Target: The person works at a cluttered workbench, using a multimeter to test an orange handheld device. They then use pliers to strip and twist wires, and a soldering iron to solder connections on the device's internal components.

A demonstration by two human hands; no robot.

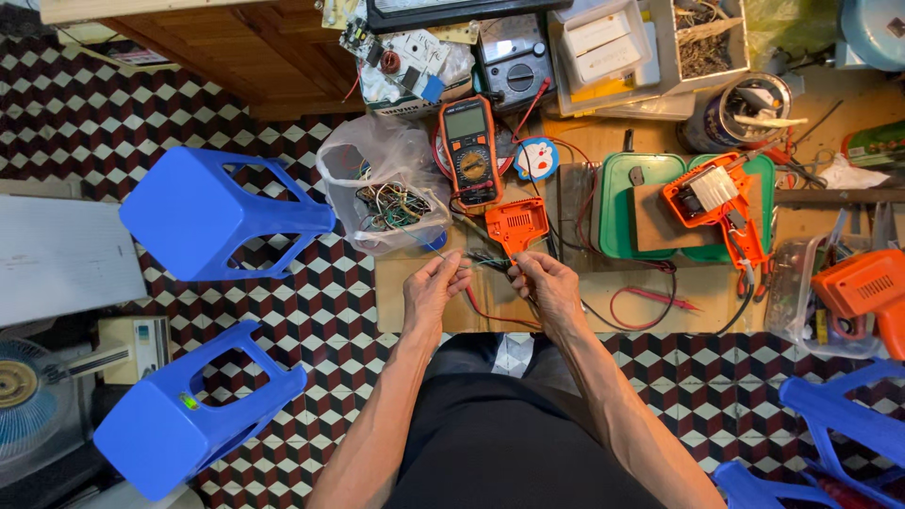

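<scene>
My left hand [434, 287] and my right hand [545, 283] are held close together over the front of a low wooden bench [415, 292]. Each pinches an end of thin wires [485, 261] stretched between them. Just beyond the fingers lies an orange plastic housing part [517, 223]. An orange multimeter [470, 151] lies farther back, with red and black leads [641, 306] trailing across the bench to the right of my right hand.
A clear plastic bag of wire scraps [386, 193] sits left of the multimeter. An opened orange power tool [721, 203] rests on green trays [613, 203]. Another orange tool [867, 292] is at right. Blue plastic stools [212, 212] [184, 419] stand on the checkered floor.
</scene>
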